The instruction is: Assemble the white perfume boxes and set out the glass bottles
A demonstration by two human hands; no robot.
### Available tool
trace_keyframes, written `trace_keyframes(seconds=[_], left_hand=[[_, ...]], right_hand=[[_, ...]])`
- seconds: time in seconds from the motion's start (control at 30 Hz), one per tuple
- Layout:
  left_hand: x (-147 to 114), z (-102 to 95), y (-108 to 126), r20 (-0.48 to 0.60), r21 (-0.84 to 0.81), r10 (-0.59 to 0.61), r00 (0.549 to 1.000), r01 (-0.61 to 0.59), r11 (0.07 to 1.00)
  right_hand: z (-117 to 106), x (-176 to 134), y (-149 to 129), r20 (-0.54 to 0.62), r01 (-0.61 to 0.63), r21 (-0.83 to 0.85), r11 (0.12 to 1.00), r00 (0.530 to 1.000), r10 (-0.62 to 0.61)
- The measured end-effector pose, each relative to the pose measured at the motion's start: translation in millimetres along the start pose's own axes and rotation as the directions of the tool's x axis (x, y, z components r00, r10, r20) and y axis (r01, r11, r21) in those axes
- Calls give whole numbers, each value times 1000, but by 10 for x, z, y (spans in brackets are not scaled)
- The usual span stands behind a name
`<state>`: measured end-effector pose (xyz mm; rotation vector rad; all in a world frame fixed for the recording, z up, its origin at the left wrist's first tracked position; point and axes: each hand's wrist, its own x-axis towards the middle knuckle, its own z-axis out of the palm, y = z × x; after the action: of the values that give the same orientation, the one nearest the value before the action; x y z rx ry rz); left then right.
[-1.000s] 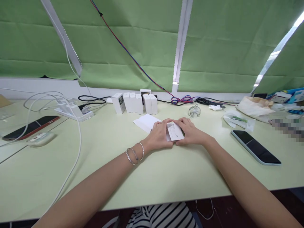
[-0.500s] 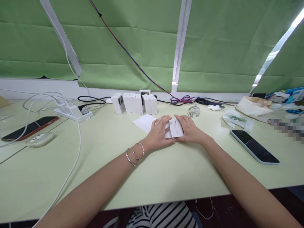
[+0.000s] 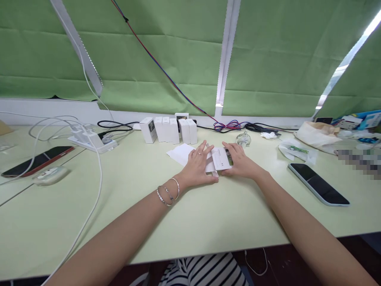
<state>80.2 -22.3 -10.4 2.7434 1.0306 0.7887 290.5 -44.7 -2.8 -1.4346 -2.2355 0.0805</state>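
White box (image 3: 220, 159): printed side showing, flaps (image 3: 214, 173) out leftward
Left grip (image 3: 197, 163): fingers spread at flaps
Right grip (image 3: 239, 162): clasping box's right end

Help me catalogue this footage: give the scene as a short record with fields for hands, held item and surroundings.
left hand: at the flapped end of the white printed box
right hand: holding the box's other end
beside left hand: white paper
behind: upright white boxes
right side: light-edged phone
left side: red-edged phone, power strip
surface: pale green table
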Motion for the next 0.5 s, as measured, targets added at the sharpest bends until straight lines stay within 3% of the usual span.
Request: trace_keyframes(seconds=[0.27, 0.5], left_hand=[[-2, -15, -4, 21, -16, -7, 1000, 7, 1000], [6, -24, -68, -33, -184, -24, 999, 18, 983]], right_hand=[[-80, -8, 39, 48, -17, 15, 1000, 999, 16], [-236, -46, 124, 16, -27, 122, 992, 1000, 26]])
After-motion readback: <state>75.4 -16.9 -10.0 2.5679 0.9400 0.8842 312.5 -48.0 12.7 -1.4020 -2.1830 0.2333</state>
